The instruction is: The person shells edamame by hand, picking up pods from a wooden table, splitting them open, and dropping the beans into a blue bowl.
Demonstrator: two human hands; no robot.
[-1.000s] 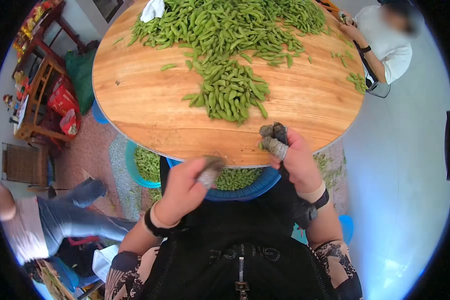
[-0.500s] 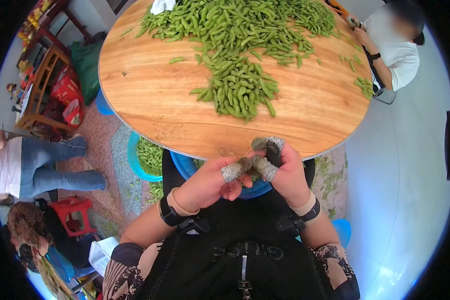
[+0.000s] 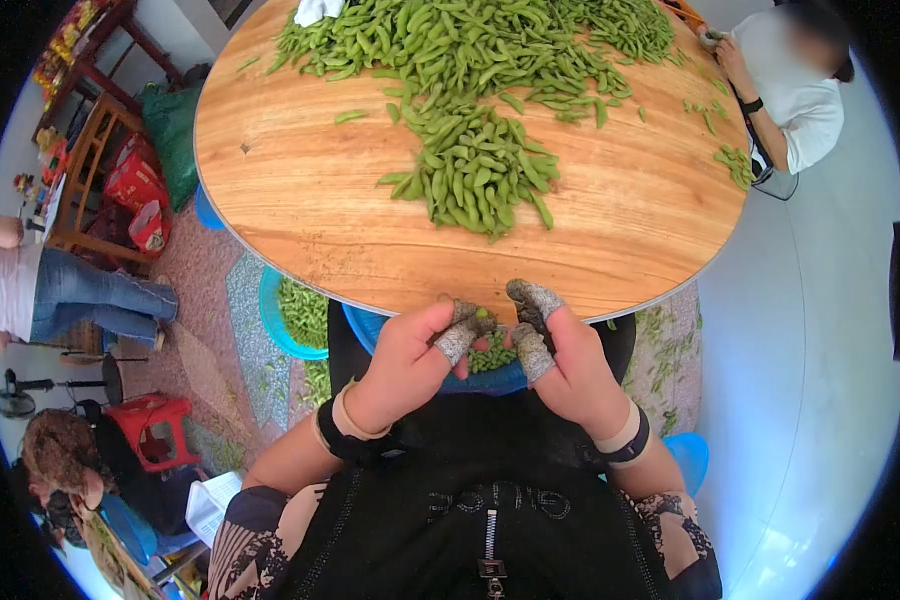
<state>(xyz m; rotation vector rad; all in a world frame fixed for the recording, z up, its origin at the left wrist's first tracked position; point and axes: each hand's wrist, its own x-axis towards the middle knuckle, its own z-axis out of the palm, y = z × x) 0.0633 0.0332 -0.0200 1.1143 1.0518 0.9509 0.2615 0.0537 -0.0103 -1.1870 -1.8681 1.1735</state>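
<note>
My left hand (image 3: 405,362) and my right hand (image 3: 570,365) meet just below the near edge of the round wooden table (image 3: 300,200). Grey cloth covers wrap the fingertips of both hands. My left thumb and forefinger pinch a green edamame pod (image 3: 481,319). The right thumb and forefinger are spread apart right beside that pod and hold nothing that I can see. Under my hands sits a blue basin (image 3: 370,325) with pods in it. A pile of pods (image 3: 480,175) lies on the table in front of me.
A large heap of pods (image 3: 470,40) and a white cloth (image 3: 320,10) cover the table's far side. Another person (image 3: 795,95) sits at the right rim beside a few pods (image 3: 735,165). A teal basin (image 3: 268,325) of pods stands left. People and a red stool (image 3: 155,425) are at left.
Both hands have come together at the table edge. My left hand rose from the basin towards the right, and a green pod now shows between its fingertips. A person at left walked further away.
</note>
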